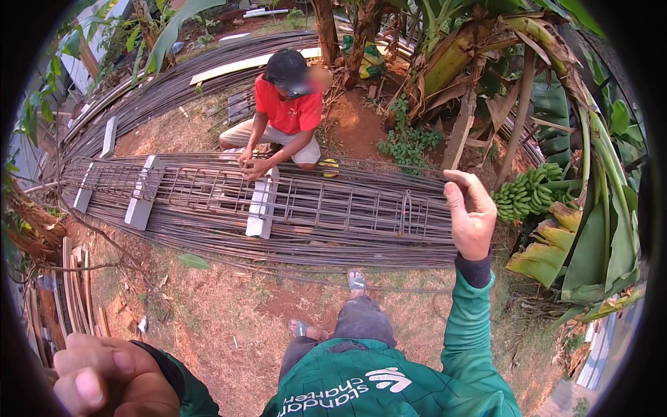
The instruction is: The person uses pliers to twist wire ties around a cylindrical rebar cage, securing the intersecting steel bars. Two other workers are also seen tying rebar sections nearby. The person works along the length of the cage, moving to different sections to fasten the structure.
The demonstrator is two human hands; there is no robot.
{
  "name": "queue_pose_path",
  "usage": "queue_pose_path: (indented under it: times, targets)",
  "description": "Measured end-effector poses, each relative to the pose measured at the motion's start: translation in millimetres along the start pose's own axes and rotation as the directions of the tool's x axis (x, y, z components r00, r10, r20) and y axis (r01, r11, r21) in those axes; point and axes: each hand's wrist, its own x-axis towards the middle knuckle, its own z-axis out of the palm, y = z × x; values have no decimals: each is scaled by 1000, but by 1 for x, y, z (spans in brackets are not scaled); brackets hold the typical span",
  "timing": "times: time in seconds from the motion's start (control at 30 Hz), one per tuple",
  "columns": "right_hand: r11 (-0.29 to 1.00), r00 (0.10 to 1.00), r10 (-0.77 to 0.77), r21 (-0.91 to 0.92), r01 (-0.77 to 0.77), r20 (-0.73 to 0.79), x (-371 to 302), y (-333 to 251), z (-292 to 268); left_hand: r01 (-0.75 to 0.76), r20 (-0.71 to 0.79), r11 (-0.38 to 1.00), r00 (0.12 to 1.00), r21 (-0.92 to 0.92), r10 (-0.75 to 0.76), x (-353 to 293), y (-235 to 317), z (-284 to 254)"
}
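My right hand (473, 217) is raised over the right part of a pile of long steel rebar (326, 244). Its fingers bend over with a gap to the thumb, and nothing shows between them. At the lower left, close up, my left hand (114, 377) has its fingers curled in, with no object visible. A rebar cage (316, 201) of long bars and rectangular stirrups lies along the pile. Pale blocks stand under or beside it: one block (260, 217) in the middle and another block (144, 201) farther left. Beyond the cage, a person in a red shirt (292, 111) crouches, both hands at the bars.
A bunch of green bananas (531, 193) and a large drooping leaf (590, 257) are at the right. More rebar (174, 76) and a pale plank (236, 67) lie behind the person. Wooden boards (76, 285) are at the left. My sandalled feet stand on dry grass (229, 313).
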Motion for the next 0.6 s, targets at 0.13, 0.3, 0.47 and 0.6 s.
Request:
queue_pose_path:
  times: [0.13, 0.3, 0.47, 0.6]
  targets:
    - [823, 831, 550, -117, -557, -85, -92, 260, -18, 737, 243, 662, 624, 134, -743, -98, -24, 113]
    - [559, 592, 806, -301, -772, -21, -249, 452, 4, 908, 358, -233, -358, 348, -863, -387, 29, 145]
    - [326, 440, 897, -610, -722, -42, -278, 526, 12, 669, 533, -283, -729, 687, -430, -520, 175, 124]
    - [237, 443, 889, -707, -666, -119, -270, 607, 17, 540, 259, -557, -823, 631, -505, -504, 202, 162]
